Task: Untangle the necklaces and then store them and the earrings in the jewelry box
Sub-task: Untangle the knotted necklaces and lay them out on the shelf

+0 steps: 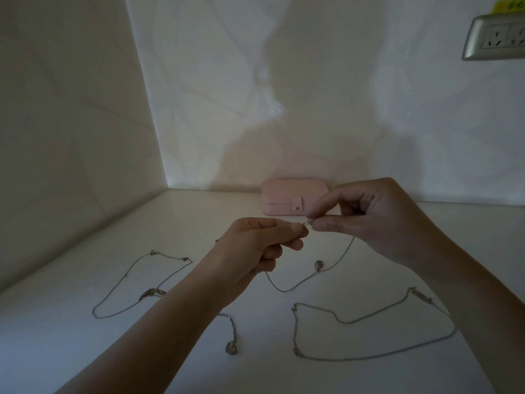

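Observation:
Both hands hold one thin silver necklace [301, 282] above the white counter. My left hand [264, 245] pinches one end of it and my right hand [369, 220] pinches the other end, the two ends meeting at the clasp. Its chain sags down to the counter with a small round pendant [318, 264] on it. A second necklace [127, 282] lies spread out at the left. A third necklace [369, 336] lies in a loop at the right. A short chain with a pendant [231, 346] lies under my left forearm. The pink jewelry box [284, 197] stands closed, snap fastened, against the back wall.
The white counter [85, 351] sits in a corner, with a wall on the left and one behind. A metal socket plate [494, 36] is mounted high on the back wall at the right. No earrings can be made out.

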The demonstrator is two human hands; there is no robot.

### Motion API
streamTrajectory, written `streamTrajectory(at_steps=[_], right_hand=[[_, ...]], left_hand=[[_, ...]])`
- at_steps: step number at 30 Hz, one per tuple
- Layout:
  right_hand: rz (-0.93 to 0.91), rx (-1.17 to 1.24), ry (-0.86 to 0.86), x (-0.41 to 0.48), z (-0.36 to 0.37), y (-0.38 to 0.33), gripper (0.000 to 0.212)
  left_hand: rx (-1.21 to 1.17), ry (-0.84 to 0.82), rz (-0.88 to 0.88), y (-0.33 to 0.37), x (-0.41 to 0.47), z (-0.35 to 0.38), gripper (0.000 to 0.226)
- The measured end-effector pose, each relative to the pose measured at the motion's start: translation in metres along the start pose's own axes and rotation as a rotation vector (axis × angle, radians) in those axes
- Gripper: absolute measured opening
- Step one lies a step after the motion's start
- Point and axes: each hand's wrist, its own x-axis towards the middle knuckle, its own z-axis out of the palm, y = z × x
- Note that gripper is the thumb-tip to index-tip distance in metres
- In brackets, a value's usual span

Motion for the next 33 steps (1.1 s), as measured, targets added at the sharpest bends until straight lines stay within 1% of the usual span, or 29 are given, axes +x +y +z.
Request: streamTrajectory(at_steps=[3,7,10,16,23,26,33], right_hand=[[-0.009,0.010,0.024,-0.001,0.001,-0.004,0.012],[-0.027,0.047,0.002,-0.002,0.003,-0.009,0.011],[-0.032,0.092,0.009,-0.003,0.003,-0.010,0.015],[-0.002,0.057,0.029,-0.005,0.008,-0.010,0.011],[-0.031,-0.045,0.043,-0.006,0.006,-0.014,0.009],[-0.053,-0.057,0.049,-0.006,0.006,-0.017,0.009],[-0.121,-0.141,0.065,-0.009,0.008,-0.023,0.012]], left_hand=[[-0.019,-0.001,-0.004,0.000,0.000,0.000,0.016],[-0.034,0.015,-0.021,-0.001,0.001,0.000,0.017],[-0.039,0.033,-0.031,0.000,0.001,-0.001,0.018],[-0.010,0.043,-0.020,0.002,-0.001,0.001,0.017],[0.089,0.049,0.080,0.008,-0.004,-0.001,0.017],[0.129,0.048,0.119,0.010,-0.005,-0.001,0.023],[0.114,0.092,0.205,0.014,-0.008,0.002,0.027]])
